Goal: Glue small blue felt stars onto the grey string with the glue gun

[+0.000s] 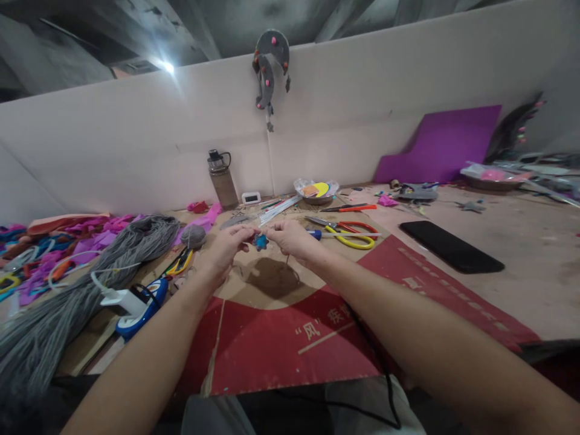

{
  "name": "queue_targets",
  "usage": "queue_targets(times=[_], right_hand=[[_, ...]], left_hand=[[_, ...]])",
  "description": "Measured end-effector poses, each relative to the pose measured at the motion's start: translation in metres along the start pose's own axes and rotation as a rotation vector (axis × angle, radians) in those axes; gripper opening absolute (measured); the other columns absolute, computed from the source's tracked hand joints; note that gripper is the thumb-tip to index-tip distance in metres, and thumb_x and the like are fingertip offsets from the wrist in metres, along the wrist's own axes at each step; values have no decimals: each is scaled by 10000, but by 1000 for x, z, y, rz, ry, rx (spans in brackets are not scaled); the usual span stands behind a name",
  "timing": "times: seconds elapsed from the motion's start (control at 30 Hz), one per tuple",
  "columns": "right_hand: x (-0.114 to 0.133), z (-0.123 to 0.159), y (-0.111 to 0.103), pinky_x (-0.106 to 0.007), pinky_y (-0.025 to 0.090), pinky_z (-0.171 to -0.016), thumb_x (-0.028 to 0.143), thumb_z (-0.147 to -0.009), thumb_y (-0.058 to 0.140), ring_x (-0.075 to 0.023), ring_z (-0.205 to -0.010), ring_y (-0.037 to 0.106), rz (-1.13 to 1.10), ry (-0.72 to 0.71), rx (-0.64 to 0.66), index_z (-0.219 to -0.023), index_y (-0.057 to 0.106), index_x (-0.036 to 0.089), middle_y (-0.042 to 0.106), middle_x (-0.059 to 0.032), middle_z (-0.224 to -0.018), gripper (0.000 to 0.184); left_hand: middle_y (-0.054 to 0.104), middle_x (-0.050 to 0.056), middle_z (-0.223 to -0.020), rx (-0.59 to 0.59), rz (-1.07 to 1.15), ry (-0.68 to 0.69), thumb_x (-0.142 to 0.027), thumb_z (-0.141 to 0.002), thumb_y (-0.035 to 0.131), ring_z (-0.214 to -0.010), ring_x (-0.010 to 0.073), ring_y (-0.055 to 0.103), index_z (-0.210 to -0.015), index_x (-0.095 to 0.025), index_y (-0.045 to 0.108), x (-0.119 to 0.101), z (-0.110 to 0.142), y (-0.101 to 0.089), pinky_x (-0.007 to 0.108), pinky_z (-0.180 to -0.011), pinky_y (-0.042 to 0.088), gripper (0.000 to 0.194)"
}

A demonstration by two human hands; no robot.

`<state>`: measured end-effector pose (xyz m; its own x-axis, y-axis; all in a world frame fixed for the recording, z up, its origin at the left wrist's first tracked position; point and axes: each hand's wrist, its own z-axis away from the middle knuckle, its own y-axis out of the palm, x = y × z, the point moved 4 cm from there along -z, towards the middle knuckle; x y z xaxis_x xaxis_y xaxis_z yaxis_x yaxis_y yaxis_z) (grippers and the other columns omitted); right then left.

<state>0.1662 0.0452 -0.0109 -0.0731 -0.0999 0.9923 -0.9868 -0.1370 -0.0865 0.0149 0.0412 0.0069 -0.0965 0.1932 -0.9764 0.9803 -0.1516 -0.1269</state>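
Observation:
A small blue star (260, 242) shows between my two hands, above the cardboard. My left hand (232, 246) is closed in a pinch at the star's left and upper edge. Close by on the other side, my right hand (292, 239) pinches with thumb and forefinger near the star's top. A thin strand (287, 261) hangs from beneath my right hand. Exactly where the fingertips meet the star is too small to make out. Both hands cast a shadow on the red and brown cardboard sheet (272, 344).
Behind my right hand lie scissors with yellow and red handles (348, 232) and a blue-handled tool (315, 234). A black phone (451, 246) rests farther right. Grey yarn (113, 260) and a blue power strip (144, 314) are left. A bottle (223, 184) stands behind.

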Motion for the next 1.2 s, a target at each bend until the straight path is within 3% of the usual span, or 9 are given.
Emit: queue_targets(times=[0.23, 0.33, 0.53, 0.87, 1.03, 1.2], right_hand=[[3, 5, 5, -222, 244, -491, 260, -757, 602, -67, -490, 353, 187, -136, 14, -623, 593, 167, 462, 71, -506, 164], [1, 4, 6, -217, 296, -527, 258, -753, 614, -76, -529, 420, 190, -163, 20, -664, 624, 159, 555, 49, -570, 134], [-2, 2, 7, -211, 342, -543, 220, -759, 615, -82, -543, 475, 164, -147, 39, -699, 632, 159, 600, 35, -609, 86], [-5, -2, 4, -214, 329, -532, 252, -772, 646, -87, -552, 472, 221, -177, 31, -661, 610, 172, 589, 30, -602, 142], [-7, -4, 3, -215, 336, -543, 239, -768, 663, -93, -568, 494, 184, -170, 40, -672, 611, 174, 607, 20, -626, 127], [-5, -3, 3, -216, 324, -527, 239, -779, 654, -91, -548, 484, 196, -170, 32, -675, 606, 174, 598, 23, -616, 131]], left_hand=[[651, 35, -683, 118, -62, -128, -344, -660, 703, -598, 118, 537, -690, -151, 692, -3, 2, -1, 225, -468, 287, 196], [662, 47, -696, 129, -106, -140, -360, -641, 727, -592, 120, 543, -685, -147, 695, -2, 2, -2, 223, -465, 311, 220], [670, 57, -717, 170, -154, -121, -388, -663, 740, -613, 126, 553, -686, -150, 715, 0, 1, -2, 218, -453, 364, 240], [705, 76, -714, 164, -5, -217, -315, -622, 791, -581, 120, 616, -713, -124, 733, 2, 1, 0, 264, -594, 525, 219], [719, 93, -708, 122, 36, -259, -225, -604, 796, -649, 155, 682, -677, -102, 719, -1, 1, 1, 295, -701, 564, 162], [712, 74, -690, 122, 25, -242, -148, -623, 771, -624, 132, 673, -684, -103, 725, 0, 1, 1, 299, -735, 570, 89]])
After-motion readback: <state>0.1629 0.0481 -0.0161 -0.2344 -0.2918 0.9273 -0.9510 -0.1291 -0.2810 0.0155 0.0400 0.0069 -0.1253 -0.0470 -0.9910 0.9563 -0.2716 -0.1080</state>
